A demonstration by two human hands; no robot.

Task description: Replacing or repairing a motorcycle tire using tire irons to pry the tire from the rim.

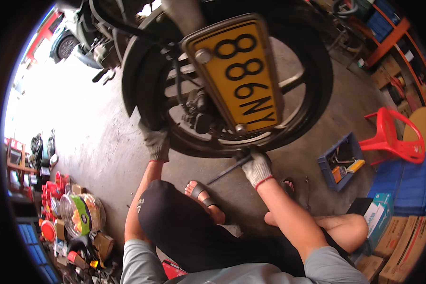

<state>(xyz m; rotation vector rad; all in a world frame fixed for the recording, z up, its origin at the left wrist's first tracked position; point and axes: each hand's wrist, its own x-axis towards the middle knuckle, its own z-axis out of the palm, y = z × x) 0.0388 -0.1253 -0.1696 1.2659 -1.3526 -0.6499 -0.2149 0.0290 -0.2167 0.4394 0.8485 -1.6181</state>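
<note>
A motorcycle wheel with a black tyre [203,150] and pale spokes fills the upper middle. A yellow number plate [241,80] hangs in front of it, hiding much of the hub. My left hand [155,142], in a whitish work glove, is closed on the tyre's lower left side, its fingertips partly hidden there. At the tyre's bottom edge, my right hand [257,166], also gloved, grips a long dark flat bar like a tyre lever [224,174]. The bar slants down to the left, above my sandalled foot. Where its upper end meets the tyre is hidden by the hand.
To the right stand a blue tool bin [341,163] and a red plastic chair [396,139]. Cardboard boxes [404,248] are stacked at lower right. A clear plastic jar [83,214] sits among clutter at left. Another motorcycle [97,45] stands at upper left.
</note>
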